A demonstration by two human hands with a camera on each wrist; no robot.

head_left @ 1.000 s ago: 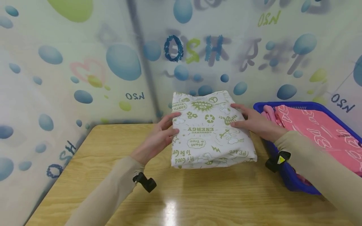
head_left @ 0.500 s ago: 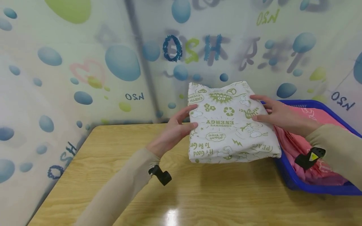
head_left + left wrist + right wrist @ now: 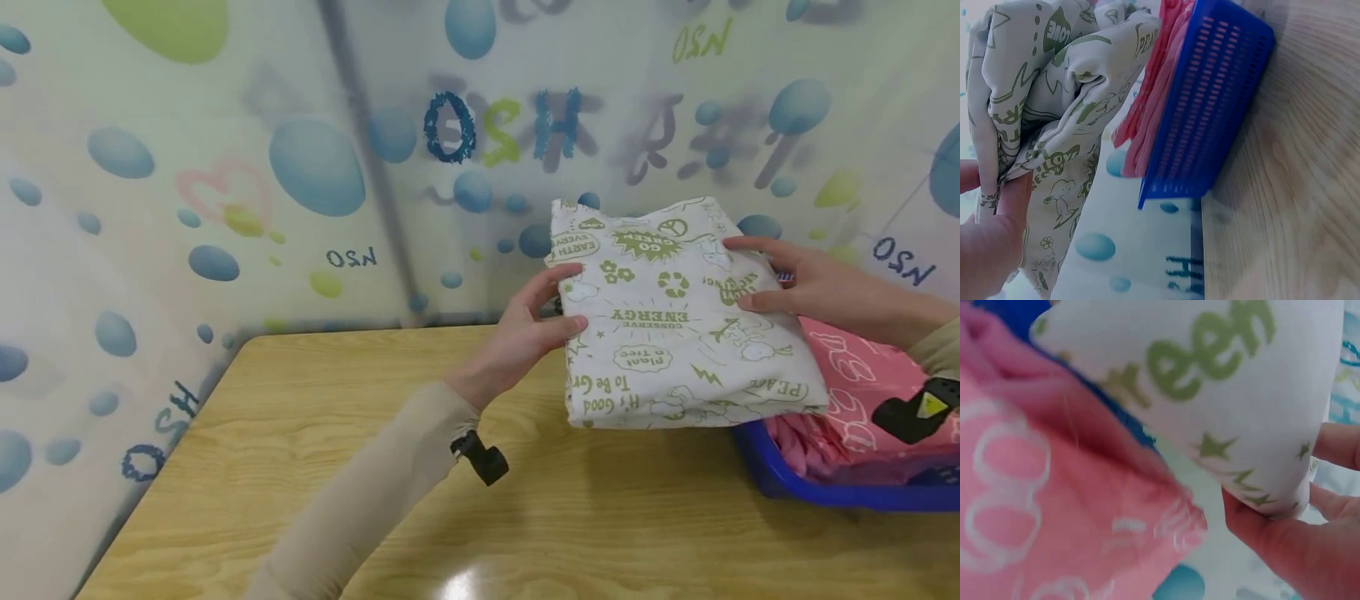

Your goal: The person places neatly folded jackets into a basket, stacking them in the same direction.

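A folded white cloth (image 3: 652,342) with green printed words and drawings hangs above the table, right of centre in the head view. My left hand (image 3: 519,340) pinches its left side, thumb on top and fingers partly hidden beneath. On the opposite side my right hand (image 3: 832,287) grips the cloth the same way. Loose inner folds of the cloth (image 3: 1066,94) show in the left wrist view. Close by on the right, the blue plastic basket (image 3: 817,493) holds folded pink cloth (image 3: 847,375) with white print, partly covered by the white cloth and right arm.
The wooden table (image 3: 315,450) extends to the left and front of the hands. Behind it hangs a pale curtain (image 3: 300,75) with blue and green bubbles and lettering. The basket's slotted side wall (image 3: 1204,106) stands on the table.
Both hands have carried the white cloth to the right and slightly up, from the table's middle to beside and partly over the basket. The grip looks the same.
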